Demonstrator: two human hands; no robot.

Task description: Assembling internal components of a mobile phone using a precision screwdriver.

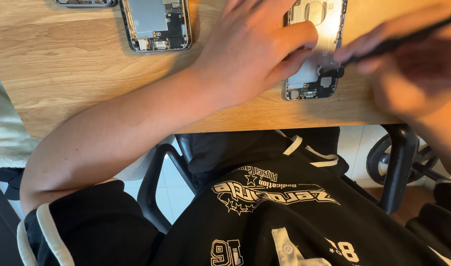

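Head view: left hand [255, 47] flat on opened metal phone [315, 49], right hand [413, 59] pinching slim black tool [398, 42].

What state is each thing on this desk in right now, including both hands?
Opened phone: back off, insides bare, flat on the wooden table.
Second opened phone: insides bare, lying untouched.
Left hand: fingers pressed on the opened phone, steadying it.
Right hand: blurred, gripping a thin dark tool aimed at the phone.
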